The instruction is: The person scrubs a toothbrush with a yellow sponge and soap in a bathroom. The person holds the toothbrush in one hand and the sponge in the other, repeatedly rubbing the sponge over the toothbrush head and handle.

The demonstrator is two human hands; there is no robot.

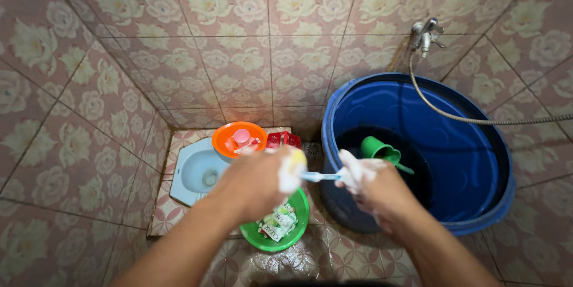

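Note:
My left hand point(262, 180) is closed around a soapy white object with a yellowish top, covered in foam. My right hand point(371, 182), also foamy, grips one end of a light blue toothbrush point(319, 176) that bridges the gap between both hands. Both hands hover above a green bowl point(298, 227) holding small sachets and beside a large blue barrel point(465, 161).
A green dipper point(379, 148) floats in the barrel's dark water. An orange bowl point(227, 137) with a pink cup sits by a pale blue squat toilet point(197, 170), a red soap dish point(283, 139) next to it. A tap point(426, 35) with hose hangs on the floral tiled wall.

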